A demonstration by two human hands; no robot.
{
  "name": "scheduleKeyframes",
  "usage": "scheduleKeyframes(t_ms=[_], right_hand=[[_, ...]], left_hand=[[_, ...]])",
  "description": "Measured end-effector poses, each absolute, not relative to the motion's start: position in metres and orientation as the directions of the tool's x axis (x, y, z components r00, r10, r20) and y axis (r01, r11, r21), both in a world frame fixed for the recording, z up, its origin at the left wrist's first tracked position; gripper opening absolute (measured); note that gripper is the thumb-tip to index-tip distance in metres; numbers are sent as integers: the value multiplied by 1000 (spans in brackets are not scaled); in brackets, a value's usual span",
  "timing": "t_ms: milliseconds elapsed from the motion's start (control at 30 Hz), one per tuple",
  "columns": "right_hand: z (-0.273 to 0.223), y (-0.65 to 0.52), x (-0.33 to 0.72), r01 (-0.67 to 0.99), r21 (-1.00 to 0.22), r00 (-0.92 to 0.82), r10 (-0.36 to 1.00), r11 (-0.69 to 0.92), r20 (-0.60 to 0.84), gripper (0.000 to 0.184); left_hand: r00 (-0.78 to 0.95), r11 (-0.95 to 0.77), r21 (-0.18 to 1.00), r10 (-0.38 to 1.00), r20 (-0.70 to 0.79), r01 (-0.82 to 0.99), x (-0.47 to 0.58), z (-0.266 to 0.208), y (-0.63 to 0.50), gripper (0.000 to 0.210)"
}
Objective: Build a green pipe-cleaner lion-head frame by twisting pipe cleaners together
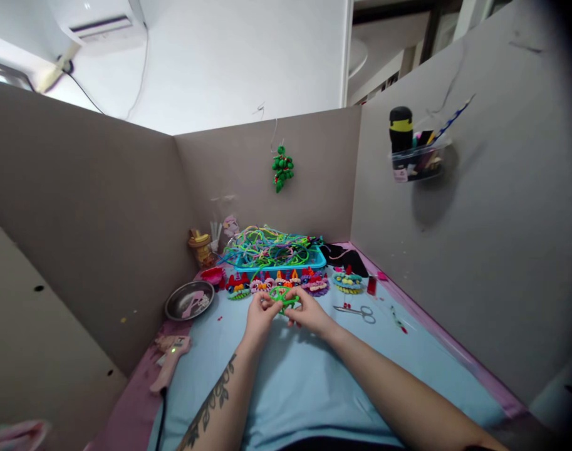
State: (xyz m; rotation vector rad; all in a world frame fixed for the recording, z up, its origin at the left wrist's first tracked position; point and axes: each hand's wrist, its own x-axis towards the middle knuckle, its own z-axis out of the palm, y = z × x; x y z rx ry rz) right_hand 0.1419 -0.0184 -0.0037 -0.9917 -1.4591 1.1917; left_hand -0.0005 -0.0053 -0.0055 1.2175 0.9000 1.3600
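Observation:
Between my two hands is a bright green pipe cleaner (282, 293), bent into loops, just above the blue cloth (304, 369). My left hand (261, 311) pinches its left side with thumb and fingers. On the other side, my right hand (309, 310) has its fingertips closed on the loops. Right behind the hands stands a row of small colourful pipe cleaner figures, among them a red and green one (239, 285) and a purple one (315, 282). A blue and yellow figure (348, 282) sits to their right. My fingers cover part of the green loops.
A blue tray (280, 269) heaped with pipe cleaners stands at the back. Scissors (358, 312) lie to the right. At left are a metal bowl (190, 300) and a pink glue gun (171, 363) with a cord. Grey panels (267, 163) enclose the table.

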Motion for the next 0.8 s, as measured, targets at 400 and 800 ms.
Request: scheduleKeyframes(t_ms=[400, 800], right_hand=[[-4, -18, 134, -142, -963, 5, 973, 229, 230, 38], [-7, -18, 139, 114, -909, 176, 892, 402, 417, 14]], left_hand=[[-8, -183, 961, 983, 185, -209, 2, -2, -7, 39], [-69, -252, 947, 968, 243, -199, 0, -8, -3, 41]])
